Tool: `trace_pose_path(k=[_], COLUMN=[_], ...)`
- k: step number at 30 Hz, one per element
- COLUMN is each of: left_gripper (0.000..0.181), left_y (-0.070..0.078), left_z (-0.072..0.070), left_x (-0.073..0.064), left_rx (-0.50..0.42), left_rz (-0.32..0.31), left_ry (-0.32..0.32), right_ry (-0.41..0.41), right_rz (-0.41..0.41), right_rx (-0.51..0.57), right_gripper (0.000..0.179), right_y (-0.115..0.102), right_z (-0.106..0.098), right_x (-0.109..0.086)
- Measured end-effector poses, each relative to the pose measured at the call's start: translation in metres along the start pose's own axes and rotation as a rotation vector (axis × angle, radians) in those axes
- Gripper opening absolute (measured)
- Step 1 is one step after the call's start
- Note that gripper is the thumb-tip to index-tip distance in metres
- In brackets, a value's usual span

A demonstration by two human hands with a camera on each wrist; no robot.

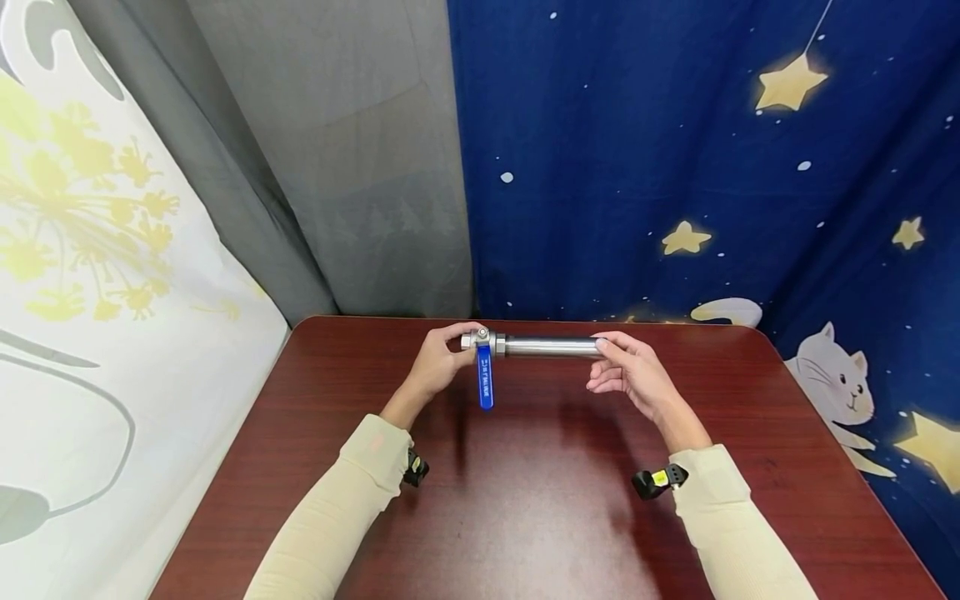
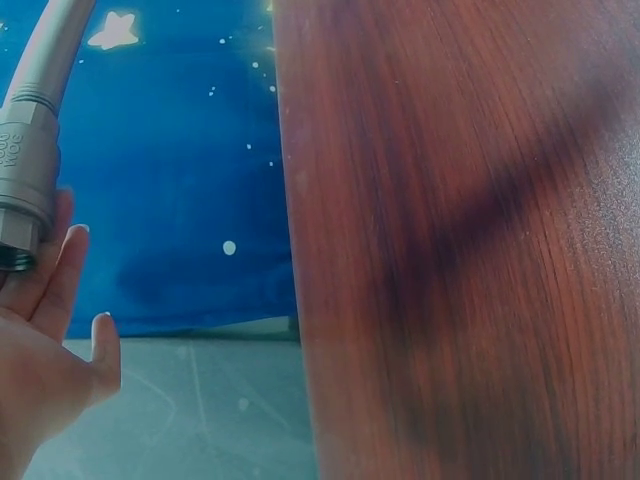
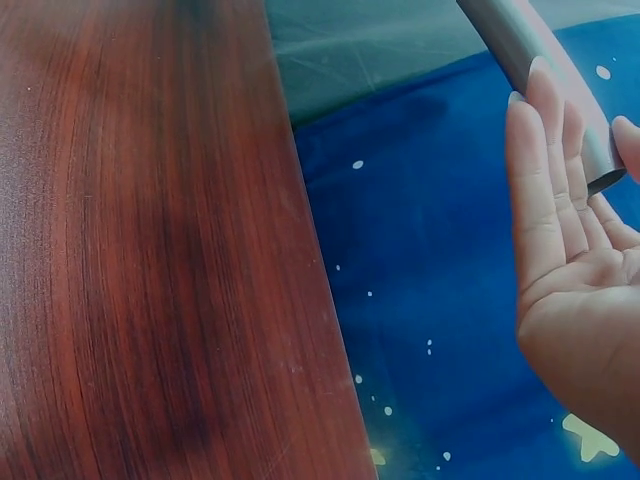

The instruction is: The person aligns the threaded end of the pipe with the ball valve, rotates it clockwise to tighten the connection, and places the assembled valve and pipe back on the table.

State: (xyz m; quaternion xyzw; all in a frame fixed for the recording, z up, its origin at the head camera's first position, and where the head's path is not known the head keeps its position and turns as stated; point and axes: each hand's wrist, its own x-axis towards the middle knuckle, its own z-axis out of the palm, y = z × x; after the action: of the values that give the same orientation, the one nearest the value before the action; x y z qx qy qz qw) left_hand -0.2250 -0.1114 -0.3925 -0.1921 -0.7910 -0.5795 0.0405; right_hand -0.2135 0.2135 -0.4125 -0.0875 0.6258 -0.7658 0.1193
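A steel ball valve (image 1: 483, 338) with a long blue lever handle (image 1: 486, 379) is joined to a straight metal pipe (image 1: 551, 347). The two are held level above the table, with the lever pointing toward me. My left hand (image 1: 438, 363) grips the valve's left end. In the left wrist view the valve body (image 2: 28, 175) shows its open threaded end, fingers behind it; the lever is out of sight there. With thumb and fingers, my right hand (image 1: 633, 371) pinches the pipe's free right end. The right wrist view shows the pipe's hollow end (image 3: 604, 180) close to the palm.
Beneath the hands is a dark red wood-grain table (image 1: 480, 517). Behind it hang a grey curtain (image 1: 360, 167) and a blue star-patterned curtain (image 1: 600, 167). White patterned fabric (image 1: 90, 375) borders the left side. Small black devices sit at both wrists.
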Motion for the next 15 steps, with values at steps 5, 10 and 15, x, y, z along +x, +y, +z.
trace_pose_path(k=[5,10,15], left_gripper=[0.030,0.030,0.029], left_y=[-0.0001,-0.0003,0.0002], left_z=[0.0008,0.0015,0.0016], left_x=[0.0004,0.0011,0.0015], left_rx=[-0.011,-0.019,-0.016], left_rz=[-0.006,-0.001,0.006], left_ry=[0.001,0.005,0.013], right_ry=[0.045,0.062,0.031], right_rz=[0.012,0.007,-0.031], right_rx=[-0.044,-0.046,-0.052], right_gripper=[0.023,0.021,0.030], right_y=[0.0007,0.0000,0.0011], right_z=[0.0007,0.0020,0.0012], right_x=[0.0020,0.0022,0.0013])
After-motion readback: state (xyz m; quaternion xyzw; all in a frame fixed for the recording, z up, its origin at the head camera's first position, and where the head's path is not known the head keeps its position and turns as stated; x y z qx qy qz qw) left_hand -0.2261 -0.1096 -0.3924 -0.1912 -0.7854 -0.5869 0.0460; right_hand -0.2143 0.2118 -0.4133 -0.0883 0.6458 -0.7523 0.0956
